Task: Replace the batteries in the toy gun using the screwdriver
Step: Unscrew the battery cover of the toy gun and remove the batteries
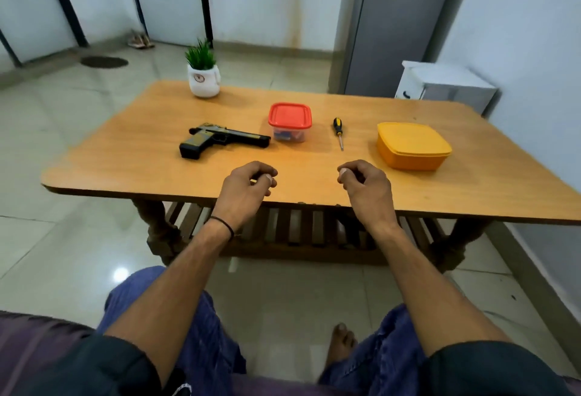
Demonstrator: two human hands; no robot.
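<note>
A black and olive toy gun [220, 140] lies on its side on the wooden table [141, 150], barrel pointing right. To its right stands a small clear box with a red lid [290, 121], with blue and red items inside. A screwdriver [338, 132] with a black and yellow handle lies further right, tip toward me. My left hand [246, 188] and my right hand [366, 186] hover over the table's near edge, fingers loosely curled, holding nothing. Both hands are well short of the gun and the screwdriver.
A closed yellow container [412, 145] sits at the right of the table. A small potted plant [203, 73] stands at the far edge. A slatted shelf runs under the table. A grey cabinet and a white unit stand behind on the right.
</note>
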